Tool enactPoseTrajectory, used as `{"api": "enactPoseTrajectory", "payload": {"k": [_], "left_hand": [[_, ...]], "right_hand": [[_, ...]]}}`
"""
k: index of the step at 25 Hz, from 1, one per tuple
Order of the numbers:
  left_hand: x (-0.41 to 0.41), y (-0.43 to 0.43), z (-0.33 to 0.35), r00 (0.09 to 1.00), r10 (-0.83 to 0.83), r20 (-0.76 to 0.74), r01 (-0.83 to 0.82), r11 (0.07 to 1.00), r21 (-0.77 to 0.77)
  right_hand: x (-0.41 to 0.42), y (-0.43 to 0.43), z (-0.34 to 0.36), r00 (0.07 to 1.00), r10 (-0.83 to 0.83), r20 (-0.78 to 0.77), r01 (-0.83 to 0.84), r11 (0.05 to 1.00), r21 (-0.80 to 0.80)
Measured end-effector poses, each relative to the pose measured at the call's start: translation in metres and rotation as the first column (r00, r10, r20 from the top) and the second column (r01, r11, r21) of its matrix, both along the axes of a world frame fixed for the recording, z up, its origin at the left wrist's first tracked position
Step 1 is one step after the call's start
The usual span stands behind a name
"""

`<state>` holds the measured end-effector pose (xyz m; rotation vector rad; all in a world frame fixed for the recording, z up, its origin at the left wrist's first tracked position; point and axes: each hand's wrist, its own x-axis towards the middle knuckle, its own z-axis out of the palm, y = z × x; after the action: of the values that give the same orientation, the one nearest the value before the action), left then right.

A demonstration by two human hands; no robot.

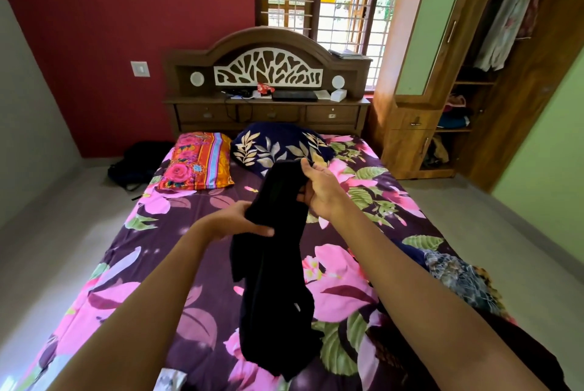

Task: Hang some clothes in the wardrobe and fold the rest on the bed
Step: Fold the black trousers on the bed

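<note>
A black garment (278,267) hangs above the bed (177,248), held up by both hands. My left hand (235,221) grips its left side around the middle, thumb on top. My right hand (319,190) holds its upper end, fingers wrapped behind the cloth. The garment's lower part droops to the floral purple sheet near the front. A heap of other clothes (458,277), dark and patterned, lies on the bed's right edge under my right forearm. The wooden wardrobe (518,80) stands open at the right, with light clothes (505,17) hanging inside.
Two pillows lie at the head of the bed: an orange floral one (197,166) and a navy leaf-print one (281,147). The wooden headboard (268,74) has a shelf with small items. A dark bag (136,163) sits on the floor at the left.
</note>
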<state>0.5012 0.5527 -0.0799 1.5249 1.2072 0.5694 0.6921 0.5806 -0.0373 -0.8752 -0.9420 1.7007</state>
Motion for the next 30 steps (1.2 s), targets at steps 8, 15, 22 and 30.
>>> {"api": "enactPoseTrajectory", "payload": {"k": [8,15,22,30], "left_hand": [[0.014,0.005,-0.004,0.930,0.326,0.172,-0.315,0.945,-0.086],[0.041,0.019,0.051,0.785,0.578,0.221,-0.559,0.816,-0.149],[0.064,0.023,0.074,0.586,0.610,0.533,-0.460,0.792,-0.401],[0.057,0.009,0.066,0.820,0.453,0.350,-0.436,0.890,-0.131]], "right_hand": [[0.061,0.016,0.006,0.919,-0.308,-0.246,0.284,0.950,-0.130],[0.074,0.003,-0.015,0.720,0.080,0.690,0.018,0.991,-0.134],[0.023,-0.029,-0.011,0.720,0.050,0.692,-0.393,0.851,0.347],[0.013,-0.001,0.022,0.983,-0.170,0.073,0.179,0.971,-0.157]]}}
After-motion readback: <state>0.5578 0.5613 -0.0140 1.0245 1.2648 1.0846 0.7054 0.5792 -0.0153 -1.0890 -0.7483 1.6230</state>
